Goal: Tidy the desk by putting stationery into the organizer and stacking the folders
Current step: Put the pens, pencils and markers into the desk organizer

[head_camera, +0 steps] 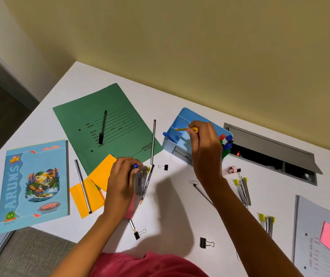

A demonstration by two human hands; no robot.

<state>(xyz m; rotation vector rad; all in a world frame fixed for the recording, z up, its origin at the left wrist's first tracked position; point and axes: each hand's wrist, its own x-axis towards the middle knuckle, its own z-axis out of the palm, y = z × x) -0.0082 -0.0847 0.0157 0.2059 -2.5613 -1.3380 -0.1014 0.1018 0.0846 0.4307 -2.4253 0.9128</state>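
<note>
The blue organizer [177, 124] stands at the back of the white desk [176, 206], with several markers [227, 141] in its right end. My right hand [205, 148] hovers over it, pinching a yellow pen [182, 129] above a compartment. My left hand [121, 182] is closed on a blue-tipped pen [136, 166], low over a grey stapler [141, 181] and a pencil [147, 182]. A green folder [104, 126] lies at back left with a black pen [102, 127] on it. A grey folder [320, 236] lies at the right edge.
A blue notebook [34, 184] overhangs the left edge. Yellow sticky notes [94, 186], loose pencils [83, 186], binder clips [206, 242], two more staplers [244, 189] and a pink item [231, 170] are scattered about. A cable hatch [270, 148] lies open at back right.
</note>
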